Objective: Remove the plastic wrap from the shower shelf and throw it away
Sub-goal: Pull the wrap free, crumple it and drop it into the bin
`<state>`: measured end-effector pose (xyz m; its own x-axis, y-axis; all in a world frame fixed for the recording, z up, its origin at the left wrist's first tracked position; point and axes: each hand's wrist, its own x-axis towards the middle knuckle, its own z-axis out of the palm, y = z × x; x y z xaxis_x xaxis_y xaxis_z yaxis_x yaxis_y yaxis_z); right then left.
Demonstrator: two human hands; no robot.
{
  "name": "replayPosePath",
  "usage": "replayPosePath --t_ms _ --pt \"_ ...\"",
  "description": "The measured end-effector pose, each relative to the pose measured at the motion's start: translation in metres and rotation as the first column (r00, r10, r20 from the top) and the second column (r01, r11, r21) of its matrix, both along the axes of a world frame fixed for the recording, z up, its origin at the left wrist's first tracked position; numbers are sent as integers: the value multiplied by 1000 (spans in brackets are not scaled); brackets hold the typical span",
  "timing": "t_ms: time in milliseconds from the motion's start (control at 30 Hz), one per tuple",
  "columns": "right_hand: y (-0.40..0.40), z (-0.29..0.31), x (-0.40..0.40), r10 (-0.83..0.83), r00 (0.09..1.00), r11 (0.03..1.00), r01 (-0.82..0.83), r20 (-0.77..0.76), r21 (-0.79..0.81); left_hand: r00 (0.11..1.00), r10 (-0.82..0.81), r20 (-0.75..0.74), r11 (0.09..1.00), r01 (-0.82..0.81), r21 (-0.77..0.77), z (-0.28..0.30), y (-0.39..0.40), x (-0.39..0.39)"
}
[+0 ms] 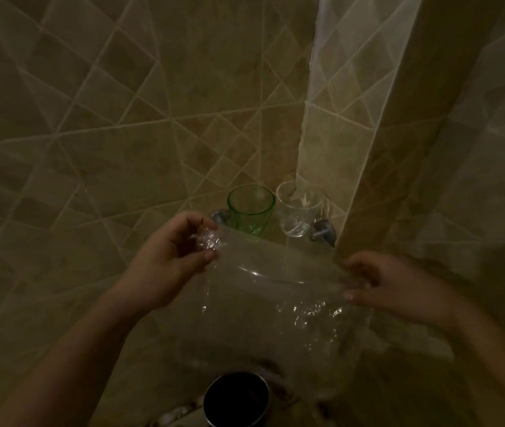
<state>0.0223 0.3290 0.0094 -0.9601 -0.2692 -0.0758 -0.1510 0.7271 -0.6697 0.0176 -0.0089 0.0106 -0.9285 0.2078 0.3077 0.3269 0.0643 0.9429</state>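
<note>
Clear plastic wrap (275, 303) hangs crinkled before the glass corner shelf's (263, 274) front edge, pinched at both upper corners.

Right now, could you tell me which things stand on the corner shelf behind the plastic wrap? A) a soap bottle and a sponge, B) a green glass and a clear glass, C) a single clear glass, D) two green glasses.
B: a green glass stands beside a clear glass on the corner shelf, behind the plastic wrap stretched between the left hand and the right hand.
</note>
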Motion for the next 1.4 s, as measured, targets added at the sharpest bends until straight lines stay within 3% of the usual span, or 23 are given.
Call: replayPosePath --t_ms 67,200,300,367,400,467,533,567,633,700,867,1067,1133,1300,1367,1400 --pt "-17 4 2 -11 1000 1000 11 -24 11 997 -58 -54 997 55 -54 12 3 0" --pt "-65 -2 4 156 985 982 -162 -70 -100 989 -117 -88 979 100 -177 31 4 0" --pt "-81 -17 4 121 992 931 -130 -49 -341 943 196 -270 935 -263 -239 26 -7 5" --pt "-82 -25 4 46 999 875 -47 -14 -482 797 475 -373 809 -562 -171 8 -15 19" --pt "-80 -29 4 15 1000 833 -3 18 -553 740 560 -372 758 -639 -130 -6 -18 29" --pt "-75 -38 6 -20 997 762 60 70 -645 757 615 -220 745 -649 -150 -41 -21 47" --pt "-73 -48 8 -23 993 718 98 117 -689 854 485 189 874 -465 -139 -69 -18 62" --pt "-73 -51 9 -17 988 692 121 152 -712 859 323 397 937 -350 -5 -78 -15 69" --pt "-76 -59 12 4 974 651 170 227 -740 805 21 593 925 -241 295 -94 -10 77" --pt "-81 -67 17 46 963 658 171 266 -733 771 -87 631 894 -219 391 -102 -6 82" --pt "-95 -75 27 135 940 683 142 315 -717 809 -22 587 949 -167 266 -94 -12 89" --pt "-102 -65 33 107 958 768 89 265 -634 831 -45 554 931 -166 324 -93 -46 93" --pt "-109 -62 39 111 955 730 109 274 -675 854 -70 516 926 -137 352 -88 -51 96" --pt "-127 -67 61 247 908 473 193 339 -860 868 -121 481 866 -145 479 -81 -66 115" --pt "-132 -72 70 279 887 482 203 369 -852 850 -138 508 851 -161 501 -87 -79 123" --pt "-134 -76 75 268 883 535 196 385 -822 828 -153 540 839 -180 514 -90 -85 128"
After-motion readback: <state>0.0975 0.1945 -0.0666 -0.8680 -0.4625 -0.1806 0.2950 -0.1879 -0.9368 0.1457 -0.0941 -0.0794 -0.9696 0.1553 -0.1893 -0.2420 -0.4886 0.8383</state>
